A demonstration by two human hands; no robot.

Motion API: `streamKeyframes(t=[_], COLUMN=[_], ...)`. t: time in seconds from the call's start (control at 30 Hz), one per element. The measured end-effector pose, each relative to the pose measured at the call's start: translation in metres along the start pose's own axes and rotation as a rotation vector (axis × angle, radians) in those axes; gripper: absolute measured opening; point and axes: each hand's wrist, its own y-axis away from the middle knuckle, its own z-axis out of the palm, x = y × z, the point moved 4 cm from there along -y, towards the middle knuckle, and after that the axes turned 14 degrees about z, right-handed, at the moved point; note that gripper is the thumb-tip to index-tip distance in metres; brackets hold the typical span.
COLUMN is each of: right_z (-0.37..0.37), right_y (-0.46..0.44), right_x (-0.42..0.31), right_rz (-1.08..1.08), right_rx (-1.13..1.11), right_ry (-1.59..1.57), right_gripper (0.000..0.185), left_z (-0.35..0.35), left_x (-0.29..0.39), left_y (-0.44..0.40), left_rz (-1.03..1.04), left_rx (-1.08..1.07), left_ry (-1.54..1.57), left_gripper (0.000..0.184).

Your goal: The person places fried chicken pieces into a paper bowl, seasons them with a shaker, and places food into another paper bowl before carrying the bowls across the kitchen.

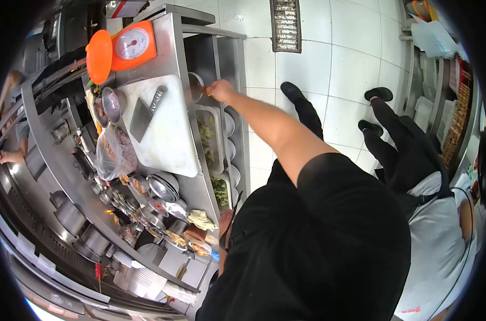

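Hazards, working left to right. The plastic bag (114, 152) of pinkish contents sits slack against the board's side; a nudge could slump it and let the contents spill. The cleaver (141, 119) lies flat on the white cutting board (170, 136), blade uncovered, handle angled towards the compartments; a sleeve or raised container catching that handle could swing the edge round. Just right of the board, the round container (196, 87) is low in an under-counter compartment, tight to the counter edge. Its rim could clip that edge if lifted steeply, and a one-sided hold could tip it. The tray of greens (220, 187) lies uncovered close by, so drips or scraps could drop in. Far right, a co-worker (435, 235) stands near; a step back or a turn from either person could jog the reaching arm.

Hands apart. The right hand (220, 91), arm extended, has its fingers bunched at the container's near rim; whether they grip it, cannot tell. The left hand (225, 220) is low by the counter edge, partly hidden by clothing; hold unclear.

Container: round, pale rim, brownish-grey inside; the counter hides part, contents unreadable.
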Motion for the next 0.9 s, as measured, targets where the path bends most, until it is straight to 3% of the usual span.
streamKeyframes(t=[0.03, 0.1, 0.23, 0.27, 0.5, 0.57, 0.7, 0.73, 0.77, 0.87, 0.9], right_z=[-0.002, 0.02, 0.053, 0.015, -0.054, -0.091, -0.105, -0.095, -0.095, -0.092, -0.085], right_y=[0.021, 0.021, -0.009, 0.022, 0.049, 0.079, 0.09, 0.088, 0.086, 0.117, 0.132], right_x=[-0.034, -0.051, -0.003, -0.004, 0.207, 0.208, 0.222, 0.235, 0.232, 0.202, 0.19], right_rz=[0.008, 0.108, 0.149, 0.182, 0.597, 0.674, 0.505, 0.09, 0.039, 0.664, 0.682], right_rx=[-0.021, -0.013, -0.203, -0.249, 0.015, -0.108, -0.163, -0.323, -0.455, -0.723, -0.792], right_ry=[0.21, 0.194, 0.368, 0.382, 0.571, 0.508, 0.789, 1.046, 1.066, 0.764, 0.826], right_gripper=[0.029, 0.028, 0.031, 0.034, 0.038, 0.04, 0.045, 0.044, 0.048, 0.071, 0.08], left_z=[0.004, 0.015, 0.037, 0.039, 0.047, 0.052, 0.067, 0.077, 0.089, 0.149, 0.148], left_x=[0.002, 0.008, 0.016, 0.018, 0.028, 0.027, 0.025, 0.019, 0.009, -0.039, -0.017], left_y=[0.006, 0.012, 0.028, 0.028, 0.016, 0.01, 0.007, 0.01, 0.011, 0.007, 0.023], left_rz=[-0.032, -0.064, -0.108, -0.115, -0.098, -0.082, -0.023, -0.02, -0.017, -0.285, -0.293], left_rx=[-0.015, -0.05, -0.113, -0.12, -0.168, -0.171, -0.143, -0.139, -0.128, -0.025, 0.111], left_ry=[0.021, 0.049, 0.079, 0.082, 0.124, 0.148, 0.264, 0.335, 0.414, 0.533, 0.464], left_gripper=[0.031, 0.034, 0.042, 0.044, 0.064, 0.07, 0.082, 0.085, 0.089, 0.111, 0.108])
